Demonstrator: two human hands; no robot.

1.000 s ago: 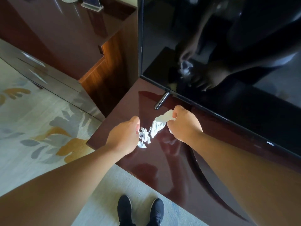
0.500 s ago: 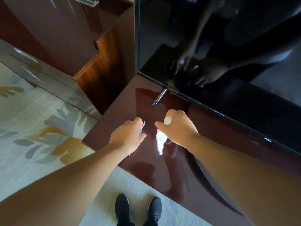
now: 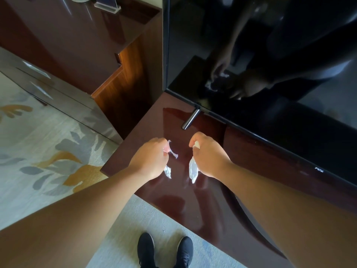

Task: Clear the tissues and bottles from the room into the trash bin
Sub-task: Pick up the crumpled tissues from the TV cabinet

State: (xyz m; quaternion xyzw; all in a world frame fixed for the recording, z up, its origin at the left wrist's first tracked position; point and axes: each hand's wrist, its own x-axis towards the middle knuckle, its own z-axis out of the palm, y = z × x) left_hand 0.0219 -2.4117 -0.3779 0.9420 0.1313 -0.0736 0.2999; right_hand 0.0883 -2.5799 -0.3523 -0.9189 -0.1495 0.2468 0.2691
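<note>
Hands further apart now.
The left hand [image 3: 148,159] and right hand [image 3: 209,155] each pinch crumpled white tissue [image 3: 193,170] above the shiny worktop [image 3: 193,209] corner.

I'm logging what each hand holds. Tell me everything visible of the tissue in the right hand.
The tissue is white, thin and crumpled, like soft paper. The right hand grips it with curled fingers: a small bit shows by the thumb, and a longer twisted strip hangs below the palm. It hangs over the glossy dark red cabinet top, which mirrors it; whether it touches the top cannot be told.
</note>
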